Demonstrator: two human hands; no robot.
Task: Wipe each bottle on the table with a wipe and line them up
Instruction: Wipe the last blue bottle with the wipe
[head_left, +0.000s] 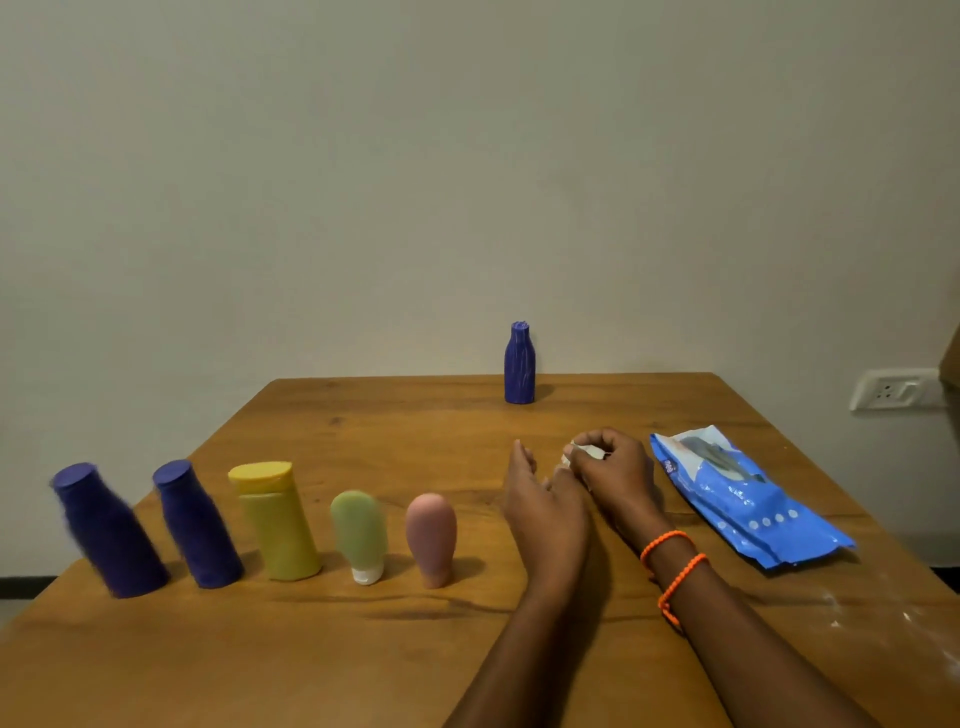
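Several bottles stand in a row along the near left of the wooden table (363, 431): two dark blue bottles (106, 530) (196, 525), a yellow one (275, 519), a small green one (358, 535) on its white cap, and a pink one (431, 538). Another blue bottle (519, 364) stands alone at the far edge. My right hand (613, 473) grips a crumpled white wipe (582, 449) in curled fingers. My left hand (540, 504) lies beside it, right of the pink bottle, fingers straight and holding nothing.
A blue pack of wipes (748, 499) lies flat on the right of the table. A wall socket (891, 389) sits on the wall at the right. White smears mark the table's near right corner (841, 608).
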